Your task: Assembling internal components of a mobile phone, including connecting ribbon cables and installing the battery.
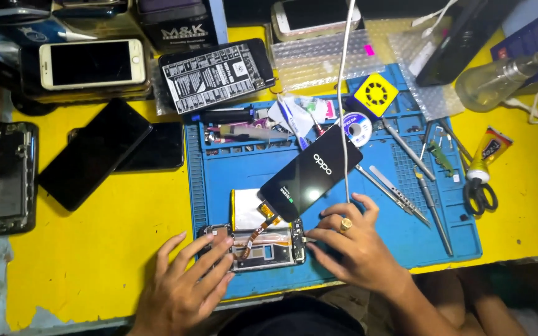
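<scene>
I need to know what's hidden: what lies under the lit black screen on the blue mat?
Under the screen a white-and-yellow flat pack shows, and an orange flex cable runs to the opened phone. Whatever lies beneath the screen's middle is covered.
</scene>
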